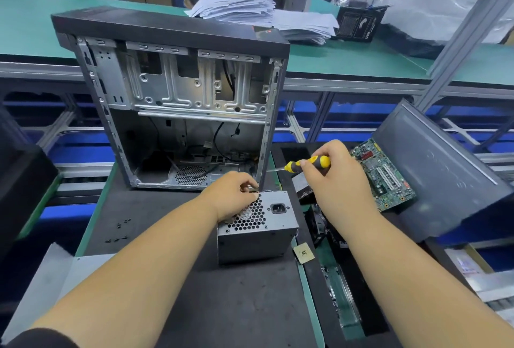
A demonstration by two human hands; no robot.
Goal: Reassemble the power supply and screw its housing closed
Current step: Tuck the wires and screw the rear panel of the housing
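**A:** Where's the power supply (257, 226)?

**B:** On the black mat (155, 222), dead centre, just in front of the open computer case (178, 102). Grille and socket face up.

**A:** Hands?

**B:** Left hand (232, 194) is on the far-left top corner, fingers curled over the grille edge. They look pinched on something small, maybe a screw; too small to tell. Right hand (331, 178) is wrapped around the yellow and black screwdriver (308, 165), thumb and fingers closed on the handle.

**A:** Tip relative to the box?

**B:** Shaft lies nearly flat, tip toward 9 o'clock, handle toward 3. The tip hangs just past the far edge of the box, at about 1 o'clock from the left fingers, close but apart. My read: it needs to swing down and toward 7 o'clock to meet whatever the left hand is holding. Left hand is nearer that corner.

**A:** Anything in the way?

**B:** The case's front-right post stands right beside the tip, so that's tight. Loose screws (122, 229) lie at 9 o'clock on the mat, well apart. The circuit board (382, 172) sits at 3 o'clock, beyond the right hand. A small chip (303, 253) rests just beside the box's near-right corner.
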